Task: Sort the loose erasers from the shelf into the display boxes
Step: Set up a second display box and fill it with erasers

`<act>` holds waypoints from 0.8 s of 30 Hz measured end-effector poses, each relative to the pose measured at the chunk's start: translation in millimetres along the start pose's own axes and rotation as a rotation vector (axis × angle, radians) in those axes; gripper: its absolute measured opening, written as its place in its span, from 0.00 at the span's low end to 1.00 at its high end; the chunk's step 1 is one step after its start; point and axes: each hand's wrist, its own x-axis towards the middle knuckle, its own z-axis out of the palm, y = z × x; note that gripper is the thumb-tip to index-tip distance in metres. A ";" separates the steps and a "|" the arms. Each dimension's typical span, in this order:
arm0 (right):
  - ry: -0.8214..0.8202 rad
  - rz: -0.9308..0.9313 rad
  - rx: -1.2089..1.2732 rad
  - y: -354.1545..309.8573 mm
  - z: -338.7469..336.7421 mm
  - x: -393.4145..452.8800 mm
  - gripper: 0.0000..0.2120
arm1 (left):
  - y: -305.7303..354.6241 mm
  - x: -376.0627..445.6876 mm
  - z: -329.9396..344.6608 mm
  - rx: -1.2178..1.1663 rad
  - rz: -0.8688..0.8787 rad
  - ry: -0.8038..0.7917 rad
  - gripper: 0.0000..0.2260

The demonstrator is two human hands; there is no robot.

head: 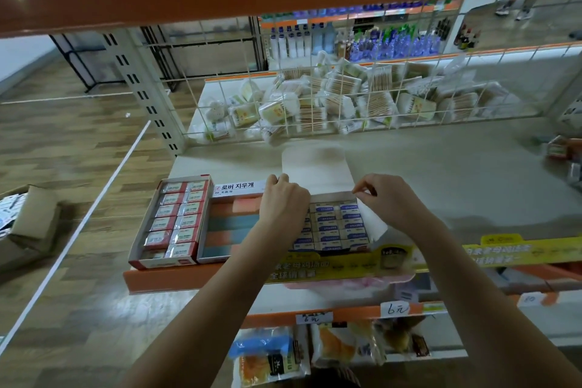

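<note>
Cardboard boxes: three display boxes sit side by side at the near edge of the shelf (441, 173), head view only
right box: white box (333, 230) packed with rows of blue-and-white wrapped erasers (330, 227), lid flap (315, 167) folded up toward the far side
left hand: left hand (283, 208) rests over the box's left far corner, fingers curled on the flap edge, gripping it
right hand: right hand (387, 198) pinches the thin side flap at the right far corner
middle box: pink and teal block erasers (230, 227), smooth matte slabs, Korean label on its back flap
left box: red box (170, 224) with glossy red-wrapped erasers in two columns
loose erasers: a small blurred pile at the far right of the shelf (563, 151), well apart from the boxes, may be the loose stock
risk: thin card flap could crease or tear if pulled hard; boxes sit right at the near shelf lip, a push toward the person could tip one off
behind: wire grid (315, 98) holding bagged cotton swabs
</note>
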 end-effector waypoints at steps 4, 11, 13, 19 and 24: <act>-0.073 -0.002 -0.023 -1.9 -9.5 2.4 0.10 | -3.9 8.5 -6.3 0.002 0.049 0.000 0.08; 0.033 0.057 -0.043 16.5 -40.1 -5.5 0.09 | 20.8 41.4 -34.9 -0.148 0.231 0.183 0.15; 0.086 0.093 -0.081 28.5 -50.2 -14.7 0.10 | 41.3 49.9 -45.1 -0.194 0.282 0.242 0.16; 0.166 0.259 -0.256 91.3 -86.2 -66.8 0.17 | 140.1 66.5 -66.8 -0.274 0.419 0.239 0.19; 0.151 0.393 -0.340 165.9 -128.1 -119.5 0.20 | 237.3 79.1 -71.5 -0.260 0.493 0.140 0.20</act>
